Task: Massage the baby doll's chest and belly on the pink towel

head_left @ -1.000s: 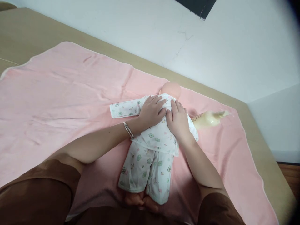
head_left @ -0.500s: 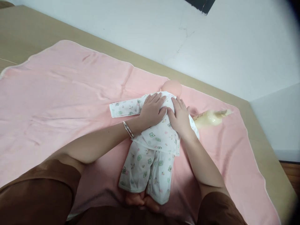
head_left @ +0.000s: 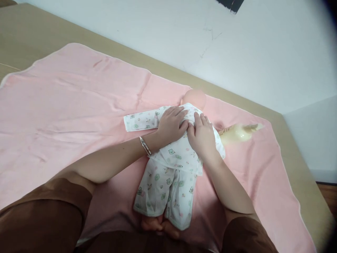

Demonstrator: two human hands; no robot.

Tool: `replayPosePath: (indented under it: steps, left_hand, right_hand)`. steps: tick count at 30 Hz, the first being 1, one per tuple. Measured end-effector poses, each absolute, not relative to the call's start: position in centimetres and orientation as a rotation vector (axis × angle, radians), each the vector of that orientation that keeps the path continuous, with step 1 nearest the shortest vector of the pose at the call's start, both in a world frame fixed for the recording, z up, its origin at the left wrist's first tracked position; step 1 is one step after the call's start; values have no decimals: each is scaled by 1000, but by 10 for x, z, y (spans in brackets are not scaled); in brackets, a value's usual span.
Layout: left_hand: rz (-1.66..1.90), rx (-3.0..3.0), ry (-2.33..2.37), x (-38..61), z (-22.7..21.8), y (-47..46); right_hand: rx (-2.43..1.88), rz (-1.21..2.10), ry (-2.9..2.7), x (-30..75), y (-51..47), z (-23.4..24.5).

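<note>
A baby doll [head_left: 194, 99] lies on a pink blanket, its bare round head away from me and its feet near my body. It wears a white printed top [head_left: 181, 154] and matching trousers [head_left: 155, 186]. My left hand [head_left: 172, 123], with a silver bangle on the wrist, rests flat on the left side of the doll's upper body. On the right side lies my right hand [head_left: 202, 135], fingers stretched over the cloth. The two thumbs come close together at the middle. One sleeve [head_left: 140, 121] stretches out to the left; the other is partly hidden by my right hand.
Right of the doll, a pale yellow bottle [head_left: 238, 133] lies on its side on the pink blanket [head_left: 79, 91]. Beneath is a wooden table [head_left: 42, 24], its far edge against a white wall [head_left: 163, 38]. Folds run across the blanket.
My right hand has shifted slightly inward and down on the doll's top, its thumb nearer to my left one. My left hand stays in about the same place. The view has moved slightly.
</note>
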State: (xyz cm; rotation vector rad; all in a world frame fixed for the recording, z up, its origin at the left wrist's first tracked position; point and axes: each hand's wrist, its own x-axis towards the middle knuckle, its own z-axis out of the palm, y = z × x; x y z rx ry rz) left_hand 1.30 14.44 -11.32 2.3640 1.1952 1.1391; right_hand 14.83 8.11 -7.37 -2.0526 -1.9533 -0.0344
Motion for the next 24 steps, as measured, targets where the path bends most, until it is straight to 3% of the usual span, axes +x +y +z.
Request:
replayPosePath:
  steps: [6,18,24]
  left_hand:
    - [984,2390,1211,16,-114,150]
    - [1304,2365,1102,13,-117,149]
    - [1243,2359,1120,14,-117,151]
  right_hand:
    - [-1951,28,-2001,165,96,-85]
    - [-2112,-333,-2019,140,73,-74]
    - [-2083,-31,-1990,147,82,-75]
